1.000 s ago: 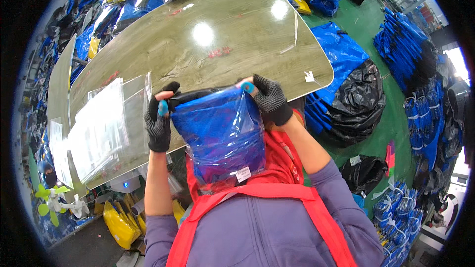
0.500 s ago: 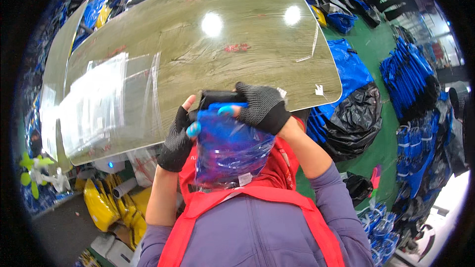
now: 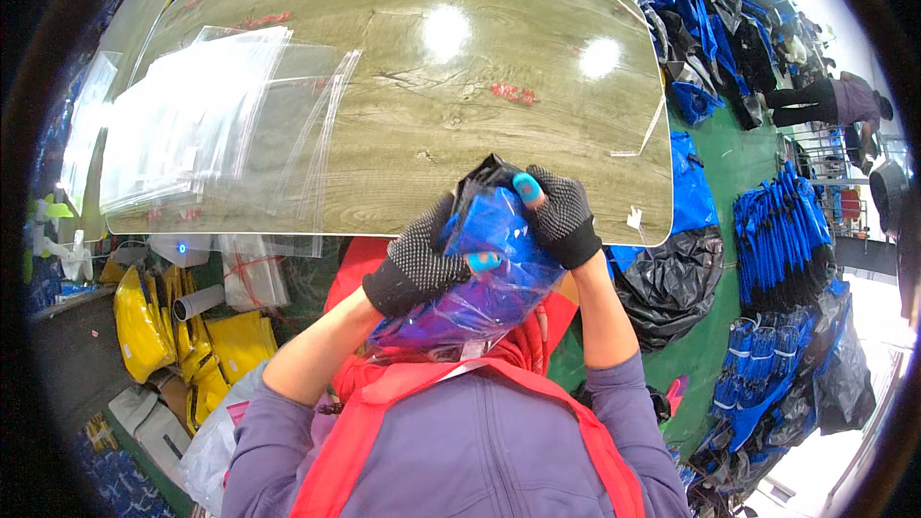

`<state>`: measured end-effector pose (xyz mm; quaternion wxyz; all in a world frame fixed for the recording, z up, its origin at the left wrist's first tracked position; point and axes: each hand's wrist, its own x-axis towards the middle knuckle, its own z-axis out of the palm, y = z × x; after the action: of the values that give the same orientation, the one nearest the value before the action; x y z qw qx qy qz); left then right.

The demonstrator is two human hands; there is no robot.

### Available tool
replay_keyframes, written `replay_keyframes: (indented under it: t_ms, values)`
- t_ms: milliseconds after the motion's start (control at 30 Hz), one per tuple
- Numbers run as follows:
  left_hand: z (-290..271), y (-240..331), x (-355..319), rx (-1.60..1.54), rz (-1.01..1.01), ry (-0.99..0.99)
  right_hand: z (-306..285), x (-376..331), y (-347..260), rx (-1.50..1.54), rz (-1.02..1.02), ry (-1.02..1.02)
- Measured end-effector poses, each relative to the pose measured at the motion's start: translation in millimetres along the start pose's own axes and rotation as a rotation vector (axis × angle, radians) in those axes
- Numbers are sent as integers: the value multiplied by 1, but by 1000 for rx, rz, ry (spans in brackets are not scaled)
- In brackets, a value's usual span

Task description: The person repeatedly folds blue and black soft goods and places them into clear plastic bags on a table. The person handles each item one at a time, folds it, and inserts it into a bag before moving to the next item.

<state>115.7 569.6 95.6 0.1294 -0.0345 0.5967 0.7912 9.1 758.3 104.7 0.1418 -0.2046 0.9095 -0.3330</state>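
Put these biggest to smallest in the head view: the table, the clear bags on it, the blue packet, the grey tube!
1. Table
2. Clear bags together
3. Blue packet, partly covered
4. Grey tube

The blue plastic-wrapped package, held out wide and flat a second ago, is now narrow and bunched, its black top drawn into a peak. The left grip, earlier upright at the package's left corner, now slants inward across its left side, and the right grip is much nearer to it. With the view swung round, the bench shows a nearly level front edge, more yellow packages appear lower left, and a bending person comes into sight at the right
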Motion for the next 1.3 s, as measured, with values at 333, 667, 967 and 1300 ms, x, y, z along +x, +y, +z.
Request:
replay_keyframes:
  t_ms: [333, 667, 967, 1300]
  values:
    - [-50, 4, 24, 129, 277, -155, -29, -57, 51, 741, -196, 144]
    - [-54, 14, 56, 289, 538, -87, 7, -72, 62, 860, 2, 389]
    - [-74, 31, 105, 369, 433, 284, -1, -9, 60, 242, -97, 778]
    - [31, 165, 159, 1065, 800, -168, -16, 114, 43, 305, -105, 334]
